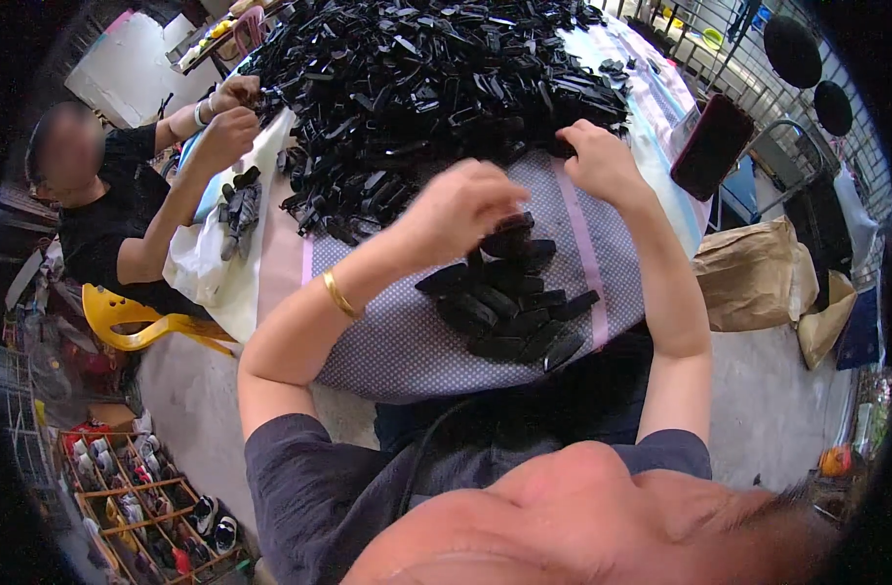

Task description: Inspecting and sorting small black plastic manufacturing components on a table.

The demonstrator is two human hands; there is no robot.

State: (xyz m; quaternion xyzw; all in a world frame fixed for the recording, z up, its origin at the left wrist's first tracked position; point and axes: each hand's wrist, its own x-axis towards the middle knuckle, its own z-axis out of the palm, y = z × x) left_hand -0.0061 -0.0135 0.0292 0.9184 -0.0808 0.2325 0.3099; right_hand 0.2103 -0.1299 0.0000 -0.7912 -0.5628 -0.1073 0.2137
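A large heap of small, glossy black pieces [416, 88], seemingly plastic, covers the far part of the table. Nearer to me lies a smaller group of elongated black pieces [514, 312], laid close together on a dotted cloth. My left hand [465, 210] is above that group, slightly blurred, its fingers curled in; a dark piece shows just under the fingertips, and I cannot tell if it is held. At the near right edge of the heap, my right hand [599, 166] has its thumb and fingers bent together against the black pieces. What lies between those fingertips is hidden.
A co-worker [104, 195] sits at the left, both hands at the heap's edge beside a white plastic bag [197, 263]. A phone [714, 146] stands up at the table's right side. Brown paper bags [753, 273], a yellow chair [124, 317] and a shoe rack [148, 507] surround the table.
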